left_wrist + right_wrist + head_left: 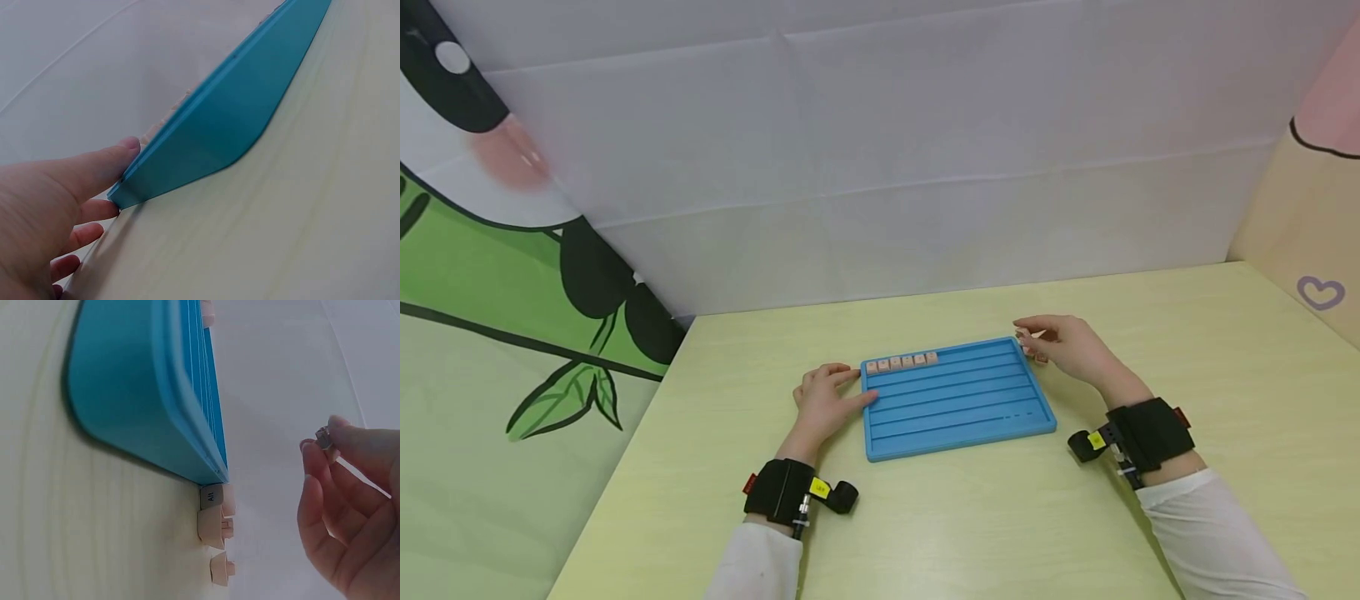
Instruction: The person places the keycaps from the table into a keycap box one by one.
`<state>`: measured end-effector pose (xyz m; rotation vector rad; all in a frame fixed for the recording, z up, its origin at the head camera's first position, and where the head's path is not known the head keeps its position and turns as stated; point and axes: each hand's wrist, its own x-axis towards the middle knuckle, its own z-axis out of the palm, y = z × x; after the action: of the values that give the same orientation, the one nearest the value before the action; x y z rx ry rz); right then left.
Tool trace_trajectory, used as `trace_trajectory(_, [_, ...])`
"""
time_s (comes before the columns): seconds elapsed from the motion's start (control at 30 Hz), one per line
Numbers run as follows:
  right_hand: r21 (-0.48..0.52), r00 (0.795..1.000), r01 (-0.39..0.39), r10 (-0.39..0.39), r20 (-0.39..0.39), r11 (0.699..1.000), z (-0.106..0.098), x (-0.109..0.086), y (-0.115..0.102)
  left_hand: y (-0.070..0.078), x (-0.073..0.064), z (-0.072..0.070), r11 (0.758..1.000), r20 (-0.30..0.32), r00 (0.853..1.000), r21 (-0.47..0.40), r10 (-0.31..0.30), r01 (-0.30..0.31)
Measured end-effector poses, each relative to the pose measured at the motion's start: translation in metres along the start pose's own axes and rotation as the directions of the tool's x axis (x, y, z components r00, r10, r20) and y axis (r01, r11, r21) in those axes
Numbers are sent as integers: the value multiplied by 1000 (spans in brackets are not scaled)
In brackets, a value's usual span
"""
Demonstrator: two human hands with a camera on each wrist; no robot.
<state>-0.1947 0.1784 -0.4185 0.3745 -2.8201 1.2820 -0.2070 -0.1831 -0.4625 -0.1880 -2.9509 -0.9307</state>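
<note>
The blue tray point(955, 408) lies on the pale yellow table point(970, 525) between the two hands, flat-topped and rectangular, with raised rims and straight ridges running lengthwise; six pale pink keycaps point(907, 362) stand in a row at the left of its far channel. The left hand point(823, 408) grips the tray's left edge, thumb on the rim. Well apart from it, the right hand point(1078, 350) pinches a small keycap point(323, 439) beyond the tray's right end. Only the right wrist view makes out "Alt" on one of the loose keycaps point(211, 528) beside the tray; the head view mostly hides them behind fingers.
</note>
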Motion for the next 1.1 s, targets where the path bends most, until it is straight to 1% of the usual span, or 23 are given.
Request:
trace_trajectory(0.17, [-30,1000,-8,8,-24,1000,1,0,0,0,-1,-1,1000,-11,1000,-17,14,-14])
trace_trajectory(0.23, [-42,999,-6,5,-33,999,1,0,1,0,-3,-1,999,-25,999,-17,31,-31])
trace_trajectory(0.33, [-55,999,6,-9,-45,998,1,-1,0,0,-4,-2,999,-34,999,-19,40,-40])
trace_trajectory(0.5, [-54,998,25,-28,-53,998,2,-2,-2,-1,-2,-1,1000,-10,1000,-20,13,-13])
trace_trajectory(0.7, [-62,997,64,-67,-43,996,3,-2,-3,-1,0,-1,1000,4,1000,4,4,-4])
trace_trajectory(0.8, [-73,997,59,-62,-39,996,4,-2,-2,0,-1,-1,1000,3,1000,-4,10,-10])
trace_trajectory(0.93, [-82,999,33,-36,-31,996,4,0,-1,2,-2,-3,1000,1,1000,-17,13,-13])
trace_trajectory(1.1, [-81,1000,13,-14,-16,997,5,1,-1,4,-4,-5,1000,1,1000,-21,3,-3])
